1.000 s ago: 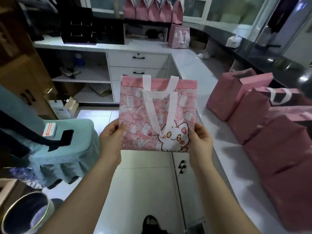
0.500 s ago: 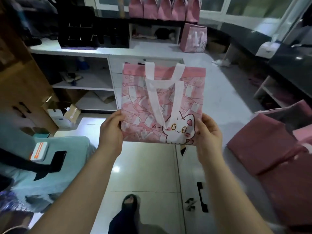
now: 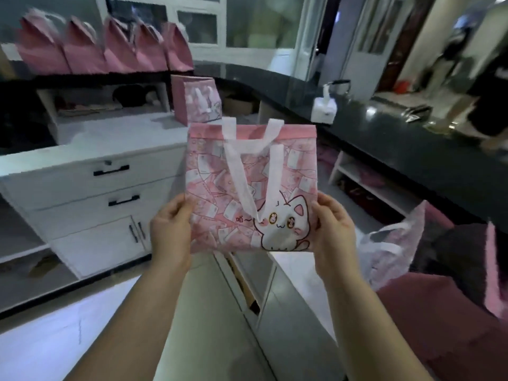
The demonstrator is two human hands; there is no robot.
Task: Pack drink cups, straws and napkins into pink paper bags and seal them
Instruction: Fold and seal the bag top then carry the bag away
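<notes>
Bag (image 3: 251,188) pinched at lower edges by left hand (image 3: 170,229) and right hand (image 3: 334,229); looks light, floppy; wants firmer hold near rim.

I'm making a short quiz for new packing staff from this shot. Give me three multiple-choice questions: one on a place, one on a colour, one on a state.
1. Where does the row of folded-top pink bags stand?
A) on the floor
B) on the high shelf at the back left
C) on the dark counter

2. What colour are the handles of the cat-print bag?
A) black
B) green
C) white

3. How is the cat-print bag held?
A) flat, with the left hand and right hand pinching its lower corners
B) hanging by one handle
C) standing filled on a counter

Answers:
1 B, the row sits on top of the shelf.
2 C, both straps are white.
3 A, a thumb lies over each lower corner and the bag is flat.
</notes>
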